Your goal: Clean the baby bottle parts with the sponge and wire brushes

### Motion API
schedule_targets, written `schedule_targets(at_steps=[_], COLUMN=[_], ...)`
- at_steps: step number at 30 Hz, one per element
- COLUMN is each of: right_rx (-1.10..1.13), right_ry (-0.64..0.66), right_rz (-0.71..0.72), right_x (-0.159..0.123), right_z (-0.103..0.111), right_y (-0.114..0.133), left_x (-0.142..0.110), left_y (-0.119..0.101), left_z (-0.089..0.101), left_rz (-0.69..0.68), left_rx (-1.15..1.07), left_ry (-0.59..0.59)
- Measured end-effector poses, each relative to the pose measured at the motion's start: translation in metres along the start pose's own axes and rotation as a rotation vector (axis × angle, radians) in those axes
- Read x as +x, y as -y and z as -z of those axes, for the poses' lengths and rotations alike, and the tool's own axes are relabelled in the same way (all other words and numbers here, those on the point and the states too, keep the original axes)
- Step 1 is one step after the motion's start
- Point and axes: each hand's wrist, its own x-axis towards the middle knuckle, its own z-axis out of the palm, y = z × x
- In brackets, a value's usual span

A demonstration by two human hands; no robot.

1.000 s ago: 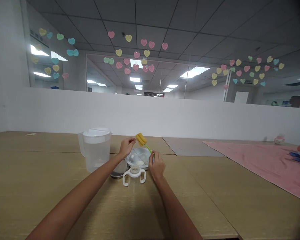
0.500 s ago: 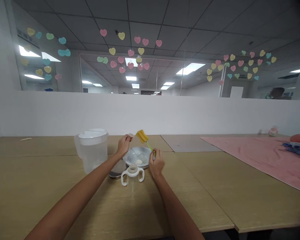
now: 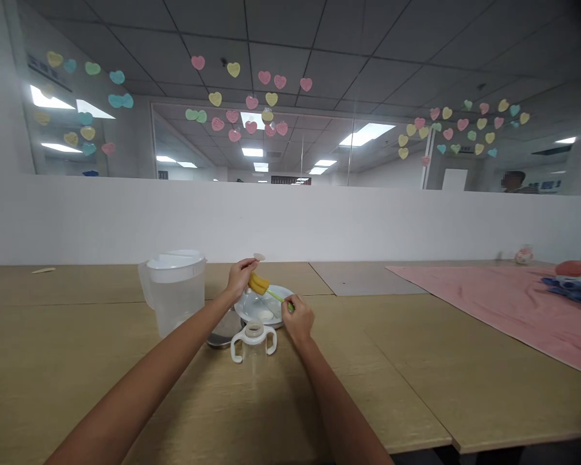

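Note:
My right hand [image 3: 297, 318] is closed on the green handle of a bottle brush whose yellow sponge head [image 3: 258, 283] points left, touching my left hand. My left hand [image 3: 241, 276] pinches a small pale piece [image 3: 259, 257], too small to name, just above the sponge. Both hands hover over a clear shallow bowl [image 3: 266, 309]. A clear baby bottle with two white handles [image 3: 253, 340] stands open in front of the bowl, near my right wrist.
A clear lidded water pitcher [image 3: 175, 290] stands left of the bowl; a flat metal item [image 3: 221, 338] lies between them. A pink cloth [image 3: 503, 303] with toys [image 3: 574, 279] covers the right of the wooden table. A white partition runs behind.
The brush's sponge head has tipped down and left, from raised above the bowl to beside my left hand's fingers. The view has shifted slightly.

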Motion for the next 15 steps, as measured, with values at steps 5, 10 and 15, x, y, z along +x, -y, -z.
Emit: schedule_targets(at_steps=[5, 10, 15], right_rx=[0.013, 0.085, -0.002], right_ry=[-0.035, -0.118, -0.043], right_rz=[-0.102, -0.166, 0.039], right_x=[0.001, 0.004, 0.001], right_z=[-0.001, -0.002, -0.003], right_y=[0.000, 0.000, -0.003], left_x=[0.000, 0.001, 0.001], left_y=[0.000, -0.007, -0.015], left_z=[0.002, 0.006, 0.013], left_rz=[0.032, 0.019, 0.021], left_rx=[-0.036, -0.049, -0.041], left_ry=[0.008, 0.098, 0.151])
